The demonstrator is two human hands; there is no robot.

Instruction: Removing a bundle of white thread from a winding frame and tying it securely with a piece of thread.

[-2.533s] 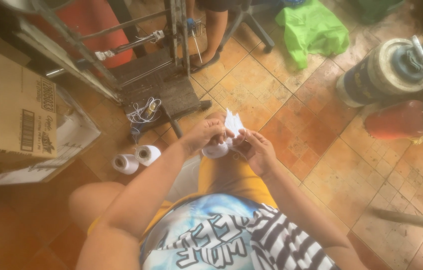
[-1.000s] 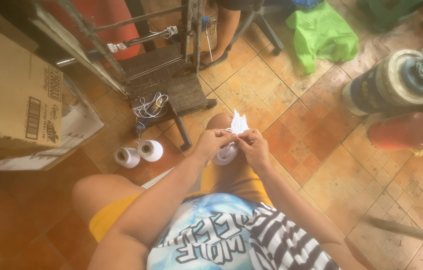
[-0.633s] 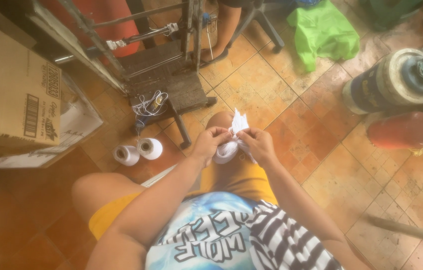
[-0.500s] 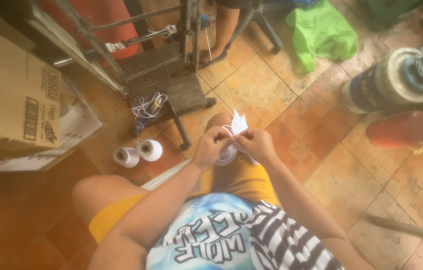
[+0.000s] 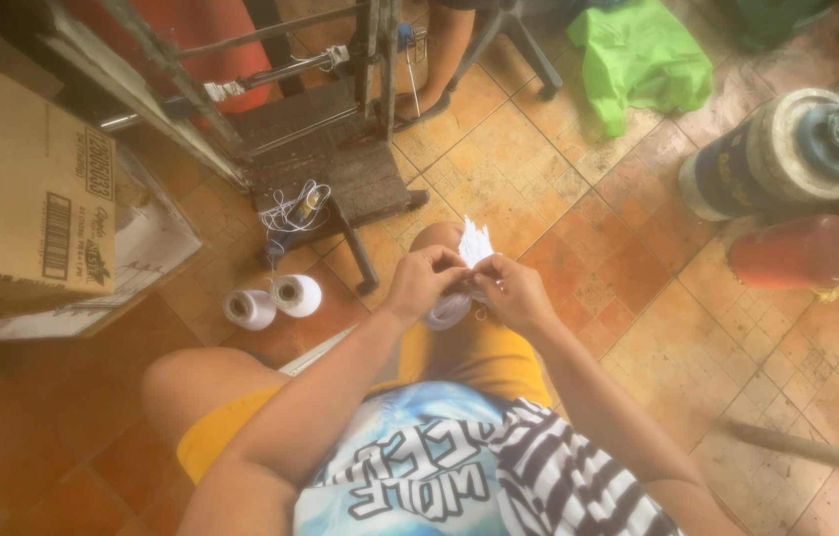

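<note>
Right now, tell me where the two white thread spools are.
In the head view, the two white thread spools lie side by side on the tiled floor, left of the hands, just below the dark metal stand and beside the cardboard box.

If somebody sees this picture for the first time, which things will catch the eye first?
At the centre, the left hand and right hand meet over the knee, pinching a white bundle of thread. Left of them, two white thread spools lie on the tiled floor. A bright green cloth lies at the top.
</note>
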